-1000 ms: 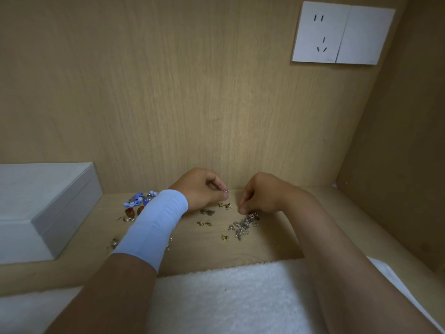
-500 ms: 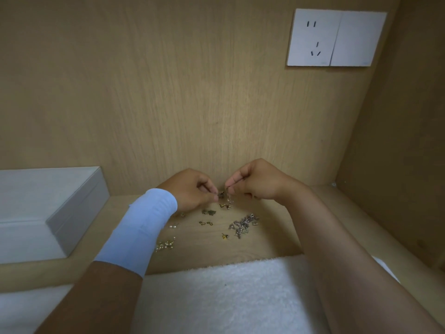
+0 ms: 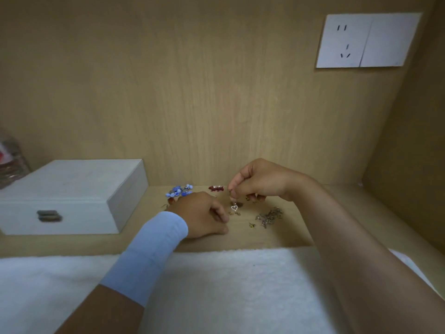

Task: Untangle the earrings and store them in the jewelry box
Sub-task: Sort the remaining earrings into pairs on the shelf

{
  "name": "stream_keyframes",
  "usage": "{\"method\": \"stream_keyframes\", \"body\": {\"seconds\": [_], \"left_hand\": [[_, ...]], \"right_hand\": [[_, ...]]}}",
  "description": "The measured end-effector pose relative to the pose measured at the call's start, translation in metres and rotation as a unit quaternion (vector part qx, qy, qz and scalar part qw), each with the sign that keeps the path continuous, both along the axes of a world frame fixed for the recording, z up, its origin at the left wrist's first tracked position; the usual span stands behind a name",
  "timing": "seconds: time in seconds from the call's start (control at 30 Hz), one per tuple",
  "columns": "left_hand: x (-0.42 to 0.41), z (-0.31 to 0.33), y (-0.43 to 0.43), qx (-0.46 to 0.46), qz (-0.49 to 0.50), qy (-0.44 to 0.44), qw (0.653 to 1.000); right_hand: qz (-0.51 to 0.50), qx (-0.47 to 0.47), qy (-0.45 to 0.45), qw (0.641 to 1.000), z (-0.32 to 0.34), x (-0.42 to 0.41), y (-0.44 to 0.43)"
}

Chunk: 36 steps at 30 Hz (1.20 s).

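Separating one piece from the rest looks to be the step in hand. The right hand (image 3: pixel 260 182), raised a little above the desk (image 3: pixel 301 227) at centre frame, pinches the top of a small heart earring (image 3: pixel 234 207) between thumb and forefinger, and the heart dangles just under the fingertips. The left hand (image 3: pixel 199 214) lies low on the desk just left of the heart, fingers curled. I cannot tell whether it grips anything tiny or only rests there. A few loose gold bits lie beside its fingertips.

Most of the work seems undone. A silver tangle (image 3: pixel 269 216) sits on the desk to the lower right of the heart, under the right wrist and apart from both hands. Blue earrings (image 3: pixel 179 190) and a red earring (image 3: pixel 216 188) lie against the back wall, just above the left hand.

The jewelry box (image 3: pixel 72 196) stands at the left of the frame, well apart from the hands, its lid down and its latch (image 3: pixel 49 216) facing the camera. Nothing appears to be stored yet.

Next, the heart probably needs checking for any strand caught on it, and the box must be opened, likely by the left hand, before the piece can go in. A white towel (image 3: pixel 216 285) fills the bottom of the frame.
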State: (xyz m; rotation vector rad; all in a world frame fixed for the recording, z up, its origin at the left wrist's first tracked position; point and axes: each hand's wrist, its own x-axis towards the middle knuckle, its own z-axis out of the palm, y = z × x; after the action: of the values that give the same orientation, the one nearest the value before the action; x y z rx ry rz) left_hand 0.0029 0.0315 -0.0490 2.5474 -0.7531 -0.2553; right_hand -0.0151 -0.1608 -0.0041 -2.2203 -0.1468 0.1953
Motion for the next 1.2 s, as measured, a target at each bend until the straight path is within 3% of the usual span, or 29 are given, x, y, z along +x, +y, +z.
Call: {"method": "stream_keyframes", "body": {"seconds": [0.2,0.4,0.57,0.77,0.93,1.2], "left_hand": [[0.005,-0.006,0.001,-0.266,0.077,0.074,0.958],[0.018,-0.005,0.012,-0.323,0.087,0.093,0.938],[0.027,-0.006,0.014,-0.257,0.071,0.052,0.962],[0.024,-0.009,0.009,-0.067,0.019,-0.007,0.998],[0.023,-0.007,0.01,-0.064,-0.009,0.02,0.998],[0.021,-0.003,0.012,-0.026,-0.014,-0.013,0.999]], "right_hand": [[-0.006,0.039,0.004,0.999,-0.006,0.003,0.006],[-0.041,0.124,0.005,0.991,-0.01,0.005,0.014],[-0.093,0.092,-0.046,0.99,-0.012,0.001,0.012],[-0.047,-0.141,-0.053,0.988,-0.028,-0.003,0.012],[0.006,-0.207,-0.029,0.978,-0.03,-0.01,0.021],[-0.032,-0.28,-0.061,0.957,-0.027,-0.01,0.018]]}}
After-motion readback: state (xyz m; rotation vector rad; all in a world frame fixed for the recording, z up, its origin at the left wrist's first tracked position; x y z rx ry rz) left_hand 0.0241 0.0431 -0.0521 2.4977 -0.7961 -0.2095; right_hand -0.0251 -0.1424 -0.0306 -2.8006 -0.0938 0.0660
